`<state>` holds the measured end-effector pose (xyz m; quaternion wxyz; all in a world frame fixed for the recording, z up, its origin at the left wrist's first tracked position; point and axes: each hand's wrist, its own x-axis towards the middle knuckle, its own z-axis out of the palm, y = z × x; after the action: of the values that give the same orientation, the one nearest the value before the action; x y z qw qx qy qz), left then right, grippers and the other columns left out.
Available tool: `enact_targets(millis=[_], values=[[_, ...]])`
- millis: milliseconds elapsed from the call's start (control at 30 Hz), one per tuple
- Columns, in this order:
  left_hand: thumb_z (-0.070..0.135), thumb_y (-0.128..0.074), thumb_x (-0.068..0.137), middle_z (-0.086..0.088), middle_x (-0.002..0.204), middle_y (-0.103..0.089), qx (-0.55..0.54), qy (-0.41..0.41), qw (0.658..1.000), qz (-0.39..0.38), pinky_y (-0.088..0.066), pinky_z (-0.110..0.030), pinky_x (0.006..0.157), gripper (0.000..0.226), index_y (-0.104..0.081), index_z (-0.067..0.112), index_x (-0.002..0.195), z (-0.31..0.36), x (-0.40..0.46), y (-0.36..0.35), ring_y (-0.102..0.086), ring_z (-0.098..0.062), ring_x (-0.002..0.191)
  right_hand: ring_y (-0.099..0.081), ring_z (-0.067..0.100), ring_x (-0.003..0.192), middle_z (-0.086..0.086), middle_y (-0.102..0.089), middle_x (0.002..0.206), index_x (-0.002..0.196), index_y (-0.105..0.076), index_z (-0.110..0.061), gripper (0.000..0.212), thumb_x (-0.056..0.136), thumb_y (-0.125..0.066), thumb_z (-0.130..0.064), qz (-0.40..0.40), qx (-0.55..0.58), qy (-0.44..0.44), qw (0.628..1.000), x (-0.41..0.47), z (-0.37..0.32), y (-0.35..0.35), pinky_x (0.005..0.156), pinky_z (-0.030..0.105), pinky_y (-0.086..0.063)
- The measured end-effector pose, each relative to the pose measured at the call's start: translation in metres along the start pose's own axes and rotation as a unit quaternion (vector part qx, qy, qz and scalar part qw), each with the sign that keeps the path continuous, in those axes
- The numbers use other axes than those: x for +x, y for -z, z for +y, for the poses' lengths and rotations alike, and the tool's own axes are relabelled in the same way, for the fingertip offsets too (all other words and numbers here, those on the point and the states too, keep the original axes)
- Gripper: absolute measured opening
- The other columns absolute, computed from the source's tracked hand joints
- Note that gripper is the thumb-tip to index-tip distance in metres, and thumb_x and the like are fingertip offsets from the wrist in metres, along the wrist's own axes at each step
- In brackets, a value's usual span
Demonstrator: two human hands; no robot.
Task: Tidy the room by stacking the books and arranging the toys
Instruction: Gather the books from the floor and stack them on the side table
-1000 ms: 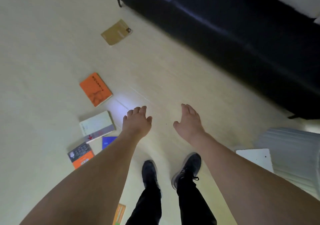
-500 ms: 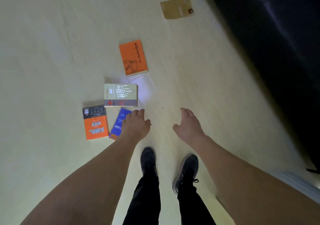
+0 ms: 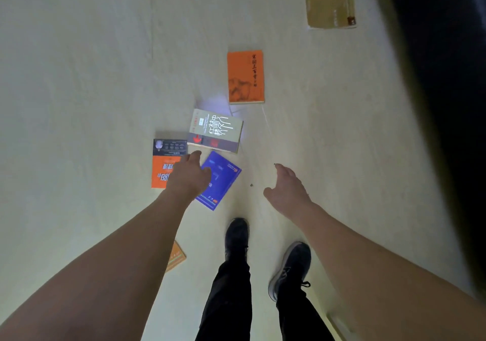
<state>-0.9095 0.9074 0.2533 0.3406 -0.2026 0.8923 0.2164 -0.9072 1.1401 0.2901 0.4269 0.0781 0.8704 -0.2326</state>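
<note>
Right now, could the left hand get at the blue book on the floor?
Probably yes. The left hand hangs open above the blue book, overlapping its near corner in the head view, and nothing lies on the cover. The person stands, so it likely must drop lower first.

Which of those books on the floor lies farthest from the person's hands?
The tan book, alone at the top right by the dark furniture. The other books cluster much closer to the hands; the blue book lies right by the left hand.

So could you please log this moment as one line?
left hand open over blue book | right hand open, empty | books unstacked
</note>
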Motion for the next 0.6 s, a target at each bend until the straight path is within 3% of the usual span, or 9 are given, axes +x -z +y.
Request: enact_targets(millis=[167, 267, 467, 600], values=[[0.028, -0.054, 0.099, -0.018, 0.146, -0.044, -0.043, 0.073, 0.996, -0.006, -0.037, -0.043, 0.107, 0.055, -0.038, 0.010, 0.148, -0.061, 0.003, -0.015, -0.043, -0.037, 0.133, -0.042, 0.027, 0.130, 0.011, -0.036, 0.146, 0.146, -0.028, -0.011, 0.062, 0.092, -0.055, -0.022, -0.036, 0.009, 0.007, 0.999, 0.027, -0.027, -0.036, 0.098, 0.032, -0.038], [0.029, -0.052, 0.100, -0.019, 0.145, -0.044, -0.059, 0.099, 0.993, -0.023, -0.037, -0.043, 0.107, 0.053, -0.038, 0.011, 0.147, -0.096, 0.016, -0.047, -0.044, -0.037, 0.133, -0.045, 0.028, 0.127, 0.012, -0.039, 0.144, 0.145, -0.031, -0.011, 0.061, 0.091, -0.057, -0.025, -0.051, 0.004, 0.008, 0.999, 0.058, -0.036, -0.069, 0.100, 0.035, -0.041], [0.032, -0.055, 0.097, -0.016, 0.138, -0.050, -0.135, 0.160, 0.977, -0.040, -0.042, -0.040, 0.099, 0.051, -0.043, 0.016, 0.144, -0.166, 0.083, -0.159, -0.052, -0.036, 0.125, -0.060, 0.024, 0.105, 0.005, -0.055, 0.123, 0.129, -0.044, -0.019, 0.062, 0.071, -0.058, -0.038, -0.075, -0.010, 0.028, 0.997, 0.174, -0.019, -0.175, 0.090, 0.044, -0.053], [0.034, -0.059, 0.088, -0.011, 0.128, -0.059, -0.228, 0.186, 0.955, -0.036, -0.052, -0.041, 0.093, 0.054, -0.047, 0.016, 0.137, -0.208, 0.148, -0.234, -0.062, -0.030, 0.109, -0.062, 0.023, 0.105, 0.001, -0.056, 0.121, 0.133, -0.045, -0.022, 0.076, 0.061, -0.057, -0.040, -0.089, -0.012, 0.027, 0.996, 0.274, 0.015, -0.243, 0.089, 0.044, -0.055]])
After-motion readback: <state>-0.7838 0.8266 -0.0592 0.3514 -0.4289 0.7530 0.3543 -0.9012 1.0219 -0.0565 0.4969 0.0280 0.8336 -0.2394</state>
